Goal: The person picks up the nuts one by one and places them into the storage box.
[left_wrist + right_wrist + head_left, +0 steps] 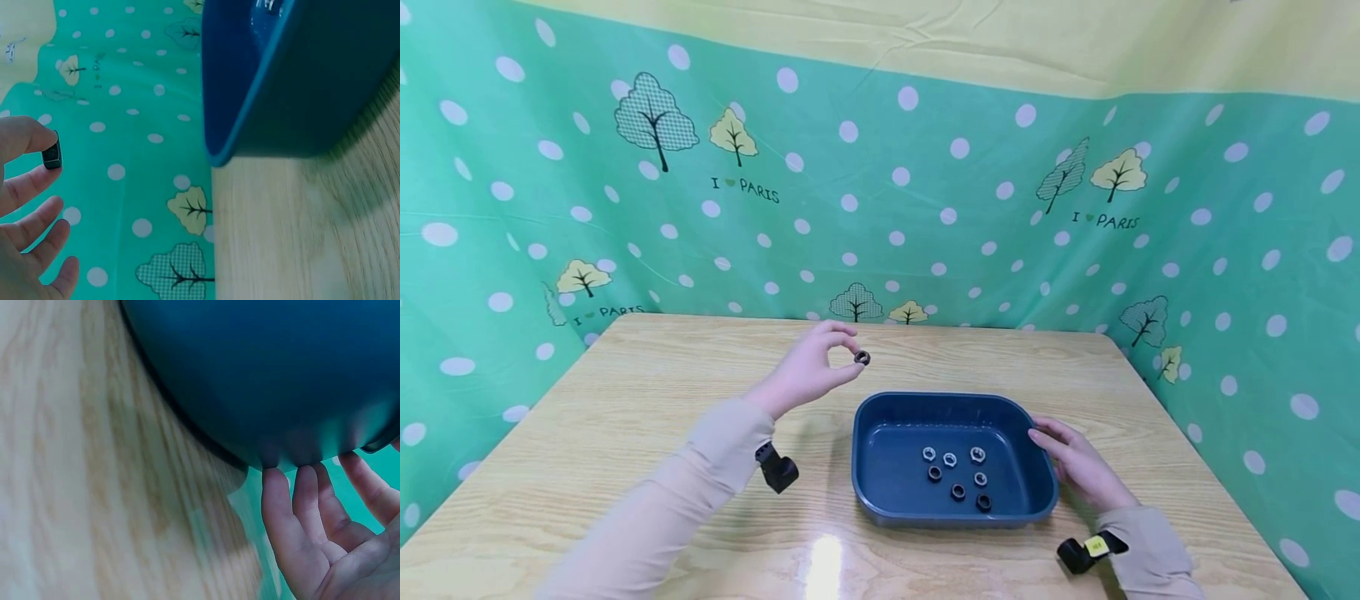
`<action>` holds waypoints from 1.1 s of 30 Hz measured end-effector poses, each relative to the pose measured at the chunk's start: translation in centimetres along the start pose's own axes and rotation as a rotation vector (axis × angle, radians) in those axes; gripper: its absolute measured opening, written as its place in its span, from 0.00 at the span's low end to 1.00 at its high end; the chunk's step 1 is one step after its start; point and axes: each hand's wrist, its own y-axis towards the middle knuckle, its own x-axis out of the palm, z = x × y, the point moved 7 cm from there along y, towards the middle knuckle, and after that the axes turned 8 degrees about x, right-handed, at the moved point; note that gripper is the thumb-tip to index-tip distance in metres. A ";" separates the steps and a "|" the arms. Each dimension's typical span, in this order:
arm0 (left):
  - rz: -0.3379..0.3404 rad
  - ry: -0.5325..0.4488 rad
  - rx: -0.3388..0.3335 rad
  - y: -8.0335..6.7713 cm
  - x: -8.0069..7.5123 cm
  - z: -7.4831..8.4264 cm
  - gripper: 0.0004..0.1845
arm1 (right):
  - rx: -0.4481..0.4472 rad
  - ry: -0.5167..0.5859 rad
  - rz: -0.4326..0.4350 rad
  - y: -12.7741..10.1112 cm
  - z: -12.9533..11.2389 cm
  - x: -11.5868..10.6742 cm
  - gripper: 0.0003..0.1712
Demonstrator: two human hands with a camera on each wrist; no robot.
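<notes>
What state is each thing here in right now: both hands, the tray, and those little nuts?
Left hand: raised above the table, pinching one dark nut between thumb and fingertip.
Right hand: fingers straight, touching the tray's right side.
Blue tray: upright on the wooden table.
Nuts in tray: seven, lying loose on its floor.

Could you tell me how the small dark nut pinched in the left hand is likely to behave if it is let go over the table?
The nut looks stiff, probably metal, so fairly heavy for its size. Only fingertips of the left hand pinch it, so it could slip. Being ring-shaped, it may bounce and roll on the glossy table unless it lands inside the walled blue tray.
</notes>
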 end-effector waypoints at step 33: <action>-0.041 -0.134 0.041 4.1 5.5 3.2 0.07 | -0.003 -0.008 -0.004 0.3 0.0 -0.2 0.31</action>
